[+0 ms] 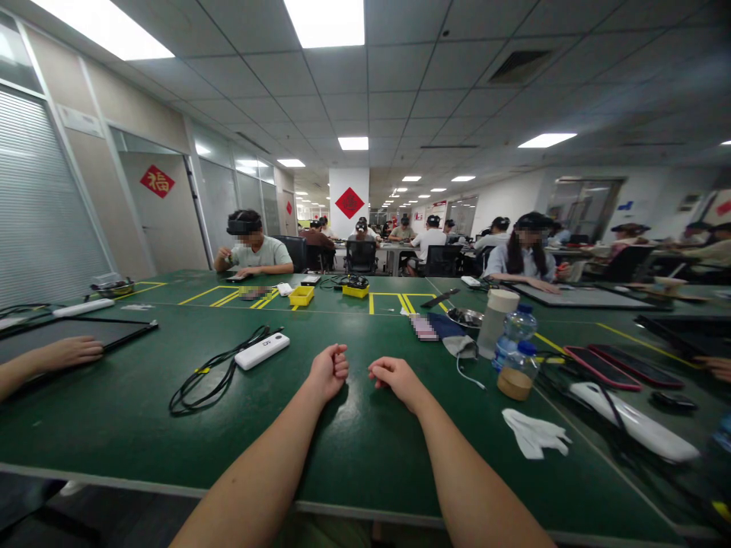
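Observation:
Both my forearms reach out over a green table. My left hand rests on the tabletop curled into a loose fist, with nothing visible in it. My right hand lies a few centimetres to its right, fingers also curled shut, nothing visible inside. The two hands are close but apart. A white power bank with a coiled black cable lies to the left of my left hand. A crumpled white glove lies to the right of my right arm.
Right of my hands stand a water bottle, a small jar, a cup, phones and a white device. Another person's hand rests at far left by a black tablet. Yellow trays sit farther back; several seated people work beyond.

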The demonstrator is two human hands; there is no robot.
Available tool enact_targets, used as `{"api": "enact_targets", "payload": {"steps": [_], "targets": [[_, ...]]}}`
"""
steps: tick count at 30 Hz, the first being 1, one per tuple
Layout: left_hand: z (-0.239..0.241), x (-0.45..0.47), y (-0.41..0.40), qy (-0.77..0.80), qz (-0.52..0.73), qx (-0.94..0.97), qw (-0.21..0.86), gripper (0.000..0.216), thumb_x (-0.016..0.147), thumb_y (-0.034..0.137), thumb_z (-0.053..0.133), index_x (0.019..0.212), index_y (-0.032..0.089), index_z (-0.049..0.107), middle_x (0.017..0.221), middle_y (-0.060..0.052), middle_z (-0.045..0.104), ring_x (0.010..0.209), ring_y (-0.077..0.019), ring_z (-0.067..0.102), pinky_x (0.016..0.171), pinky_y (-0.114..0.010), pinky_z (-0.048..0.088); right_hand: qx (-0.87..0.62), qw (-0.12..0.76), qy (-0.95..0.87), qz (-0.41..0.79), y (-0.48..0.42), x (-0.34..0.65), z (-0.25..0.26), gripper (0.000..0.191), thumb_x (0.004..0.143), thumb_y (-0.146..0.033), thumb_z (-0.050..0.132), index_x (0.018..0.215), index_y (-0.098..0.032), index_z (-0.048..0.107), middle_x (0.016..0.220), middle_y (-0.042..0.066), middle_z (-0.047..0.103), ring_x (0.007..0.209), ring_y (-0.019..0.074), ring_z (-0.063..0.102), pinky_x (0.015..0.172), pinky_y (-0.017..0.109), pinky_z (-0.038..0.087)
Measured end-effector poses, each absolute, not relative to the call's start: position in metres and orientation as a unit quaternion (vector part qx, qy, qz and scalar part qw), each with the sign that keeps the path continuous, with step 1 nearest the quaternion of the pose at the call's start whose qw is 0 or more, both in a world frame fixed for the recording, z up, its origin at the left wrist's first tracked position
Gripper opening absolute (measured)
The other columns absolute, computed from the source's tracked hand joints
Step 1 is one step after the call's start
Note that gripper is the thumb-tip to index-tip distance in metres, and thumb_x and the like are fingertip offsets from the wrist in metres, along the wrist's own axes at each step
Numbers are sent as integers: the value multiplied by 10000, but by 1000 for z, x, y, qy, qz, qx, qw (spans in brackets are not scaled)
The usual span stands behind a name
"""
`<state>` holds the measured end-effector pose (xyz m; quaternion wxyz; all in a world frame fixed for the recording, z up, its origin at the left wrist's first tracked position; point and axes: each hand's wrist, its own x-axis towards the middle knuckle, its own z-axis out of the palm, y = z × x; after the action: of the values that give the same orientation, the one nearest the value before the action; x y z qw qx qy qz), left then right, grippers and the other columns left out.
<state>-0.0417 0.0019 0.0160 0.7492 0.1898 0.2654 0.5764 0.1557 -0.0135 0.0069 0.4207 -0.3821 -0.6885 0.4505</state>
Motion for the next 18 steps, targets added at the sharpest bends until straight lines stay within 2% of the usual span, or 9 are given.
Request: {"api": "enact_targets", "payload": {"steps": [5, 9, 14, 18], "targets": [[13, -43, 5, 300, 608, 197, 708, 195, 860, 235, 392, 902, 111, 536, 562, 17, 425, 430, -77, 430, 393, -172, 319, -382, 417, -686, 457, -15, 156, 7, 260, 761, -354, 596, 873, -130, 664, 787, 58, 684, 558, 109, 570, 587, 250, 456], [9, -45, 8, 417, 599, 309, 610, 186, 833, 209, 424, 880, 100, 566, 549, 18, 442, 427, -67, 417, 402, -166, 295, -381, 415, -685, 462, -16, 155, 9, 246, 758, -341, 600, 863, -126, 659, 770, 56, 680, 554, 109, 569, 581, 246, 449], [6, -67, 21, 589, 455, 557, 370, 197, 814, 201, 444, 893, 132, 610, 637, -25, 597, 470, -89, 473, 473, -202, 348, -383, 409, -685, 466, -14, 154, 8, 234, 752, -332, 605, 854, -128, 655, 756, 52, 676, 557, 110, 572, 586, 247, 448], [13, -95, 31, 662, 280, 667, 196, 153, 774, 207, 518, 758, 141, 655, 782, -77, 681, 684, -153, 596, 631, -240, 412, -381, 403, -693, 461, -14, 154, 8, 228, 750, -331, 600, 843, -130, 656, 749, 49, 674, 557, 109, 570, 582, 244, 446]]}}
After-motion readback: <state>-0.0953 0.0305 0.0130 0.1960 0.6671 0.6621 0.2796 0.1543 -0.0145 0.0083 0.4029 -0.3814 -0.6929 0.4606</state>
